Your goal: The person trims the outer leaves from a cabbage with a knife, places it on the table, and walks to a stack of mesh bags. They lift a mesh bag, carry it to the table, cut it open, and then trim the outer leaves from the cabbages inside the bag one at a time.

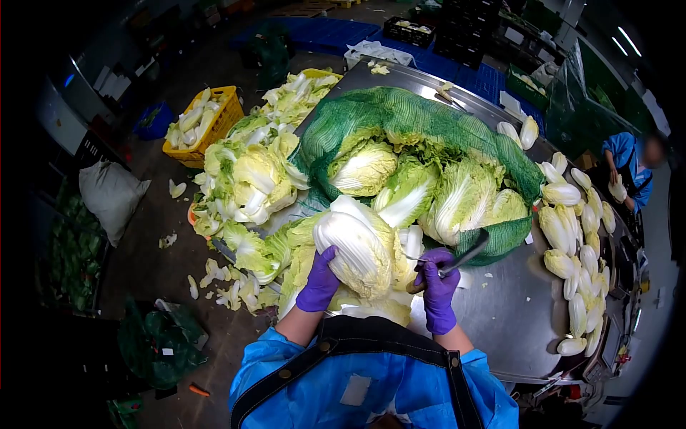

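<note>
My left hand (319,284), in a purple glove, grips a large napa cabbage (355,247) from its left side, its white ribs facing up. In my right hand (438,289), also gloved in purple, is a knife (468,254) whose dark blade points up and to the right, away from the cabbage. Just beyond both hands, a green mesh sack (436,118) lies open around several whole cabbages (461,196). Loose leaves (250,182) are heaped on the left, and more lie under the held cabbage.
Trimmed cabbages (561,232) are piled along the right of the metal table (493,325). A yellow crate (227,118) of cabbage pieces stands on the floor at left, near a white sack (112,193). Another person (629,168) in blue stands beyond the right edge, holding a pale cabbage.
</note>
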Available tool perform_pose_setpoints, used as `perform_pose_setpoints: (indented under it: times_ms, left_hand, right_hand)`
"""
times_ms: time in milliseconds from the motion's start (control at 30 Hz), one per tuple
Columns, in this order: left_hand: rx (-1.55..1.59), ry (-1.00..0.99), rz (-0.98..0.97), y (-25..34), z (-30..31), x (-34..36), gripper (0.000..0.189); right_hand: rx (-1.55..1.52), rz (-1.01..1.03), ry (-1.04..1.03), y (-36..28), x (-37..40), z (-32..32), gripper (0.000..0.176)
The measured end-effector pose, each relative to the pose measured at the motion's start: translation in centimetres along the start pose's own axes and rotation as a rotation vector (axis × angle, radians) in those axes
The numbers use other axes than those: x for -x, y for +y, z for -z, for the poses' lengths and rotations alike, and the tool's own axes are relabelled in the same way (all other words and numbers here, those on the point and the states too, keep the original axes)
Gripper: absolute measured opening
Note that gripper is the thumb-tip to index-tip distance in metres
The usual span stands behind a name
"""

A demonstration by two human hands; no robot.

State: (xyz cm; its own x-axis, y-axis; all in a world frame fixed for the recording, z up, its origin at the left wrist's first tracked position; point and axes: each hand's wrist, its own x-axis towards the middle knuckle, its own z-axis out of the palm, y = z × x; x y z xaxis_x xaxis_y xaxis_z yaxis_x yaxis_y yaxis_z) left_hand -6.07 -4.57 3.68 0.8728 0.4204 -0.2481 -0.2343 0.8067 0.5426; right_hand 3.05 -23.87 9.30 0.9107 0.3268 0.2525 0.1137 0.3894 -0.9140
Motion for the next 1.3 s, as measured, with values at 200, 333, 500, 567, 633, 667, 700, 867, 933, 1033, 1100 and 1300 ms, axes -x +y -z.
perform_pose_setpoints:
  times_ms: [200, 333, 500, 567, 633, 667, 700, 867, 933, 1033, 1100, 1300]
  left_hand:
    - [-0.021, -0.078, 0.029, 0.2, -0.1, 0.5, 0.071]
    - [-0.154, -0.173, 0.009, 0.1, -1.2, 0.8, 0.075]
    - [-0.240, -0.151, -0.047, 0.3, -2.9, 1.2, 0.075]
    - [-0.264, -0.129, -0.062, 0.4, -3.0, 1.2, 0.075]
    - [-0.310, -0.140, -0.088, 0.4, -3.0, 1.1, 0.076]
    - [-0.356, -0.152, -0.113, 0.4, -3.0, 1.1, 0.077]
    - [-0.357, -0.152, -0.112, 0.4, -2.8, 1.0, 0.077]
    - [-0.513, -0.211, -0.214, 0.3, -2.5, 0.6, 0.081]
    - [-0.524, -0.212, -0.215, 0.2, -2.2, 0.5, 0.080]
    - [-0.531, -0.208, -0.196, 0.4, -2.6, 0.6, 0.077]
    - [-0.525, -0.198, -0.180, 0.4, -2.7, 0.7, 0.073]
    - [0.101, 0.031, 0.143, 0.2, -2.2, 0.4, 0.057]
  right_hand:
    - [0.432, -0.032, -0.103, -0.2, -1.0, -0.6, 0.038]
    - [0.459, 0.014, -0.303, -1.6, -1.0, -2.7, 0.042]
    - [0.501, 0.145, -0.361, -0.3, -0.6, -3.1, 0.034]
    - [0.474, 0.120, -0.347, -1.0, -0.6, -3.3, 0.028]
    - [0.390, 0.050, -0.305, -0.9, -0.4, -3.6, 0.030]
    - [0.306, -0.019, -0.263, -0.9, -0.3, -3.7, 0.032]
    - [0.305, -0.020, -0.261, -0.6, -0.2, -3.4, 0.032]
    - [0.110, -0.281, -0.270, -0.1, -0.4, -2.6, 0.018]
    - [0.146, -0.332, -0.294, -0.7, -0.6, -2.8, 0.013]
    - [0.051, -0.342, -0.253, -1.6, -0.8, -3.1, 0.005]
    - [-0.018, -0.206, -0.120, -1.9, -1.0, -2.5, 0.006]
    - [0.165, -0.164, -0.044, 0.6, -1.6, 0.7, 0.015]
